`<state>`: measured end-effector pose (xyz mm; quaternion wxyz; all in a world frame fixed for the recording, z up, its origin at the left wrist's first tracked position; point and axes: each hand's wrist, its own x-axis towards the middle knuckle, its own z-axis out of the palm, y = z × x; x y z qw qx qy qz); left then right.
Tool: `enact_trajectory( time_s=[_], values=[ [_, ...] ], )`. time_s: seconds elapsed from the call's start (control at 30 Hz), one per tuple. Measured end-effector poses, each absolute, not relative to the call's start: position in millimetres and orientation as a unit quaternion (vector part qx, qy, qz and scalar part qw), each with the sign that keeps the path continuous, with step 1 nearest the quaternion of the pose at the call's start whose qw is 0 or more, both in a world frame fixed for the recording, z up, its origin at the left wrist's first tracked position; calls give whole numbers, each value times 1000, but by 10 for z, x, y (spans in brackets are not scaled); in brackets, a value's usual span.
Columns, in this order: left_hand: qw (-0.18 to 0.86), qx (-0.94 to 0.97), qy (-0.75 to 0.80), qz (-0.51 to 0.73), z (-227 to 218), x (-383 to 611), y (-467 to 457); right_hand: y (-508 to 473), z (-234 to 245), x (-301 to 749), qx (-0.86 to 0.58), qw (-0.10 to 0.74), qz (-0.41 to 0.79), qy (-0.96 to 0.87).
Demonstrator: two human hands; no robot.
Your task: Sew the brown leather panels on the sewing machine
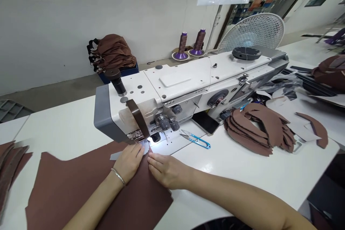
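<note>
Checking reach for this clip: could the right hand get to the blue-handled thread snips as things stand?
Probably yes. The right hand rests at the edge of the brown sheet, and the blue-handled thread snips lie just ahead of it on the white table, with only flat surface between them.

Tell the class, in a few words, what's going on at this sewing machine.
A person's left hand and right hand rest on a brown sheet, its edge lying at the foot of a white industrial sewing machine. Blue-handled thread snips lie beside the machine, with a pile of cut brown pieces further right.
</note>
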<state>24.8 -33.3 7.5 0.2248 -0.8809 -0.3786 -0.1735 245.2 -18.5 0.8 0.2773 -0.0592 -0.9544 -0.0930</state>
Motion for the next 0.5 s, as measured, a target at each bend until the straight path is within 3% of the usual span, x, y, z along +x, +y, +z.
enact_trajectory(
  time_s=[0.5],
  values=[
    [193,-894,-391,-101,30,239,-287,-135,-13,2421,-69,252,-113,-959]
  ],
)
